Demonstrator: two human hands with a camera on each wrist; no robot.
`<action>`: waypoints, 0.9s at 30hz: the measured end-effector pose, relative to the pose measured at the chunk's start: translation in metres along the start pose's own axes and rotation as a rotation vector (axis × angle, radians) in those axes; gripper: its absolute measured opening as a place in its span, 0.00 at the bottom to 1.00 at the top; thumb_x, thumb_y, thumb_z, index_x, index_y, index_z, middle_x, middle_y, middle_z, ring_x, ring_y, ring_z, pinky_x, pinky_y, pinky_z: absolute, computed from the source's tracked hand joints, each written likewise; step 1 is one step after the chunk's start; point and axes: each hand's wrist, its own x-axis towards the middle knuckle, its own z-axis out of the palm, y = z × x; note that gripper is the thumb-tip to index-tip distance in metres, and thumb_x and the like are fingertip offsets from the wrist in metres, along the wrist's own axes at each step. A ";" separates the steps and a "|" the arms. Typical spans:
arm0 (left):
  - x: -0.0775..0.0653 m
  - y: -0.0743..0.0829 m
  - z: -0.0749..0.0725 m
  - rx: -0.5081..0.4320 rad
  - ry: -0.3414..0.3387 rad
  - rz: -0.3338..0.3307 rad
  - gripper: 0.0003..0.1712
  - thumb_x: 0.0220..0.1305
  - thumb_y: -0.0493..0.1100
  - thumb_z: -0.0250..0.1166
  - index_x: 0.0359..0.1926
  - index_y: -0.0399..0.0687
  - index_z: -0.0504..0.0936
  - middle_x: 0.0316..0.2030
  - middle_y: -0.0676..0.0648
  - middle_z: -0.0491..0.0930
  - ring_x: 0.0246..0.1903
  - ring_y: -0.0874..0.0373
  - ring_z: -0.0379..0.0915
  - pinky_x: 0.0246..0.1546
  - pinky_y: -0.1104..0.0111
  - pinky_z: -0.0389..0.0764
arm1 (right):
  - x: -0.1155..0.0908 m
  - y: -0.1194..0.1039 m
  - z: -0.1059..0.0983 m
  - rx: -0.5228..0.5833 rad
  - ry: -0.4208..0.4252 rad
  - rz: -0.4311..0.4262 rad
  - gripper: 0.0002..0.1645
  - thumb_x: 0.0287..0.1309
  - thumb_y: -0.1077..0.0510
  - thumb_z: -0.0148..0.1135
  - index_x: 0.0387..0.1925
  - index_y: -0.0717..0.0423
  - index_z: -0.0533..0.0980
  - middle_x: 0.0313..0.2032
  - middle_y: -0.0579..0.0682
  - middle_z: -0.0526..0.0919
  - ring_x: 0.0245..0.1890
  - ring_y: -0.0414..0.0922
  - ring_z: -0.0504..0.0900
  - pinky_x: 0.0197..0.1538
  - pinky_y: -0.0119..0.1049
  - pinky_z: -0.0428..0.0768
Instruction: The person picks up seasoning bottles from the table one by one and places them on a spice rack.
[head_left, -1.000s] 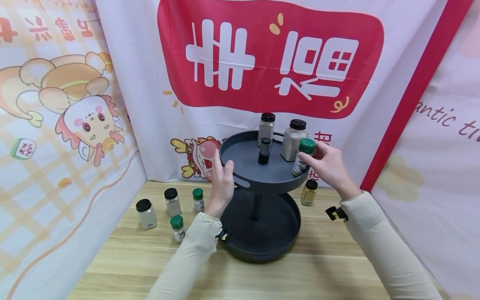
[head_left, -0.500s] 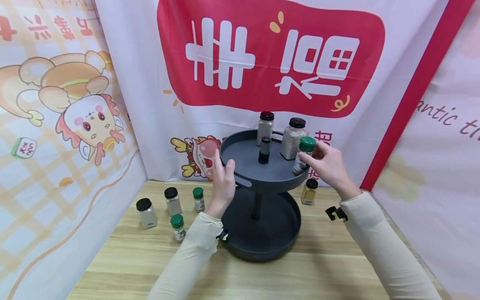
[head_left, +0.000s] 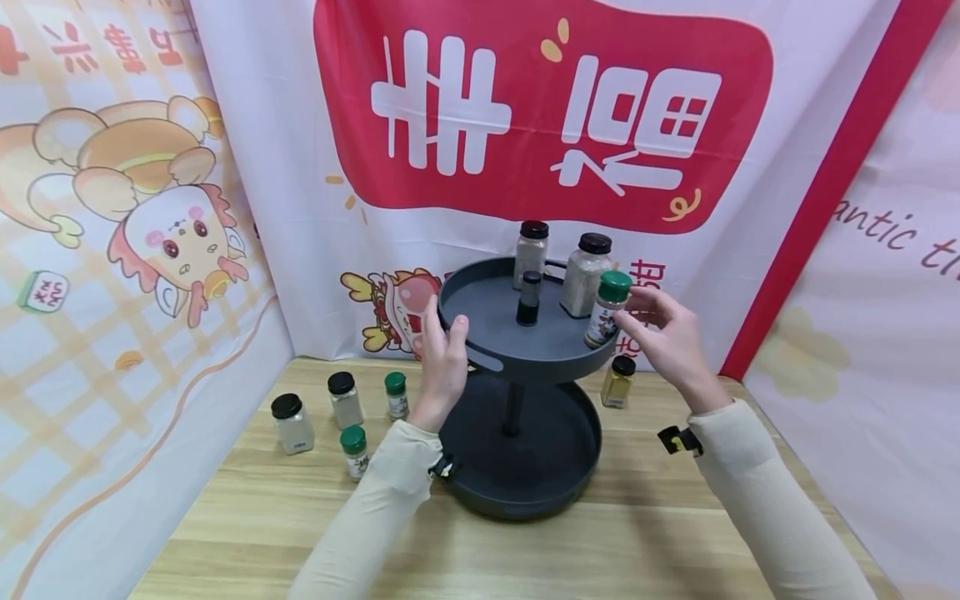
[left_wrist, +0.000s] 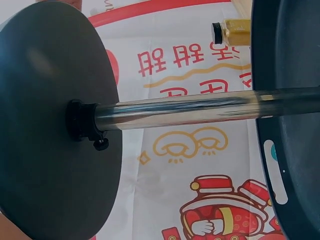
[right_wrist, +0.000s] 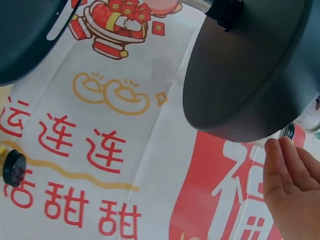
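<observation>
A two-tier dark grey turntable rack stands on the table, its upper tray above a wider-looking lower tray. My left hand rests against the left rim of the upper tray, thumb and fingers extended. At the right rim stands a green-lidded spice jar. Beside it is my right hand, its fingers parted around nothing and the thumb close to the jar; whether they touch is hard to tell. Two black-lidded jars, one taller-looking and one slimmer, share that tray. In the right wrist view my right fingers look fairly straight.
On the left of the wooden table stand two black-lidded jars and two green-lidded jars. A yellow-filled jar with a black lid is behind the rack at right. A printed cloth hangs behind.
My right hand has loosened from the green-lidded spice jar and drawn slightly right, so more of the label shows. The jar stays in place; my left hand keeps its spot on the rim.
</observation>
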 end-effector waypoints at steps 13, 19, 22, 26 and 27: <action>0.016 -0.003 -0.011 -0.005 -0.069 -0.021 0.36 0.72 0.55 0.42 0.73 0.44 0.47 0.71 0.42 0.48 0.69 0.52 0.45 0.67 0.55 0.50 | -0.017 0.043 -0.006 -0.069 -0.059 0.076 0.26 0.63 0.45 0.57 0.55 0.59 0.75 0.45 0.56 0.81 0.41 0.43 0.77 0.42 0.23 0.74; 0.025 -0.004 -0.016 0.012 -0.112 -0.035 0.34 0.72 0.53 0.41 0.73 0.43 0.50 0.71 0.43 0.49 0.69 0.52 0.45 0.67 0.57 0.49 | -0.026 0.074 -0.003 -0.134 -0.093 0.089 0.23 0.64 0.48 0.56 0.51 0.62 0.76 0.42 0.57 0.82 0.40 0.48 0.78 0.39 0.28 0.76; 0.029 -0.005 -0.018 -0.014 -0.136 -0.051 0.33 0.73 0.50 0.41 0.73 0.43 0.49 0.71 0.43 0.49 0.69 0.53 0.46 0.67 0.58 0.49 | -0.032 0.092 0.002 -0.181 -0.117 0.126 0.23 0.65 0.49 0.56 0.51 0.64 0.76 0.42 0.58 0.81 0.41 0.51 0.79 0.40 0.37 0.78; 0.033 -0.006 -0.020 -0.038 -0.161 -0.070 0.32 0.73 0.49 0.41 0.73 0.44 0.49 0.71 0.43 0.50 0.68 0.53 0.47 0.67 0.59 0.50 | -0.041 0.116 0.008 -0.221 -0.162 0.185 0.24 0.65 0.49 0.56 0.52 0.65 0.74 0.43 0.61 0.81 0.43 0.55 0.79 0.44 0.49 0.78; 0.034 -0.006 -0.020 -0.041 -0.165 -0.074 0.32 0.73 0.49 0.41 0.73 0.44 0.49 0.71 0.43 0.50 0.68 0.53 0.47 0.66 0.59 0.50 | -0.043 0.121 0.009 -0.230 -0.172 0.196 0.24 0.65 0.49 0.55 0.52 0.66 0.74 0.44 0.62 0.81 0.44 0.56 0.79 0.45 0.50 0.78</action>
